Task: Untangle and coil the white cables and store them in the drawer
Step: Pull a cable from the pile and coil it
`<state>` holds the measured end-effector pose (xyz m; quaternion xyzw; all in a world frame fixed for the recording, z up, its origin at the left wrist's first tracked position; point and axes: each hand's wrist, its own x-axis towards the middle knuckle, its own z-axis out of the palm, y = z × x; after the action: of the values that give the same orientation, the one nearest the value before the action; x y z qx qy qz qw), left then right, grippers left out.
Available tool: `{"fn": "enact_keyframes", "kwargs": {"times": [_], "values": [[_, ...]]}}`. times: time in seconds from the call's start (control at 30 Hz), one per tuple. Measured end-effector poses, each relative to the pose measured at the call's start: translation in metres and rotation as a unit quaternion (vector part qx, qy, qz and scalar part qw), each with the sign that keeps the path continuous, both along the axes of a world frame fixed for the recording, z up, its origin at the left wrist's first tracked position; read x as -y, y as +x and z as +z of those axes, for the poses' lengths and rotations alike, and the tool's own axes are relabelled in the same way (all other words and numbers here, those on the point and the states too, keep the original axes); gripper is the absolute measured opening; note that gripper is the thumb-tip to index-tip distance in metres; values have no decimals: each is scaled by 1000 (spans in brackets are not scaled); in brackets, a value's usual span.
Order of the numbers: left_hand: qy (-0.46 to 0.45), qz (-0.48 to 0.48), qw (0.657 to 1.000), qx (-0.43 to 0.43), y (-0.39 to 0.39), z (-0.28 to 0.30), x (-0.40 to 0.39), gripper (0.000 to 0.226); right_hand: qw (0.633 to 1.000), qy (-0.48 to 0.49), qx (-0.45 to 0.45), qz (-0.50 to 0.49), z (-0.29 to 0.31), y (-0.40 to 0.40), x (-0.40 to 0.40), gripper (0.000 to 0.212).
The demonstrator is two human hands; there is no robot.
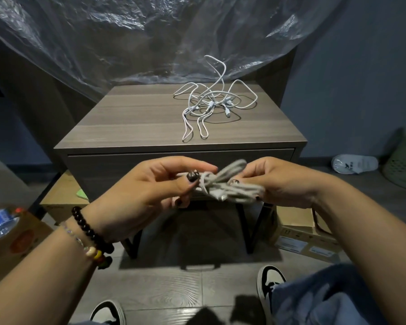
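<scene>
Coiled cable (225, 184) held before closed drawer (181, 160), pinched by left hand (150, 186) and right hand (281, 181). Tail to be wrapped snug. Tangled cables (211, 104) left near nightstand (127, 127) back-right corner.

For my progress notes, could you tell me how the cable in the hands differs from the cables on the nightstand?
The held cable is gathered into a tight bundle; the nightstand cables sprawl in loose, tangled loops. The held cable is gripped in the air by the left hand and right hand; the nightstand cables lie untouched. Both are white.
</scene>
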<state>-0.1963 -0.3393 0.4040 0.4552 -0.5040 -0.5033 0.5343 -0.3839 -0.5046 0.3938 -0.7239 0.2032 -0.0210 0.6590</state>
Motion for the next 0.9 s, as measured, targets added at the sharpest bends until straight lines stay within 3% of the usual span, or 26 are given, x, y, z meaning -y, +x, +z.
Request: {"fn": "enact_keyframes", "kwargs": {"times": [0.07, 0.13, 0.23, 0.47, 0.7, 0.9], "values": [[-3, -10, 999, 36, 0, -3, 0, 34, 999, -30, -30, 16, -2, 1, 0, 18], [-5, -14, 996, 90, -2, -6, 0, 26, 995, -70, -58, 33, -4, 3, -1, 10], [10, -38, 986, 164, -6, -8, 1, 12, 985, -133, -99, 53, -6, 7, -4, 11], [87, -84, 952, 282, -8, -17, 3, 15, 957, -226, -160, 90, -17, 26, -15, 13], [157, -72, 884, 434, -2, -23, 5, 3, 952, -270, -146, 9, -23, 47, -19, 15], [176, 58, 826, 532, 13, -24, 7, 8, 933, -322, -92, -129, -11, 54, -24, 15]]}}
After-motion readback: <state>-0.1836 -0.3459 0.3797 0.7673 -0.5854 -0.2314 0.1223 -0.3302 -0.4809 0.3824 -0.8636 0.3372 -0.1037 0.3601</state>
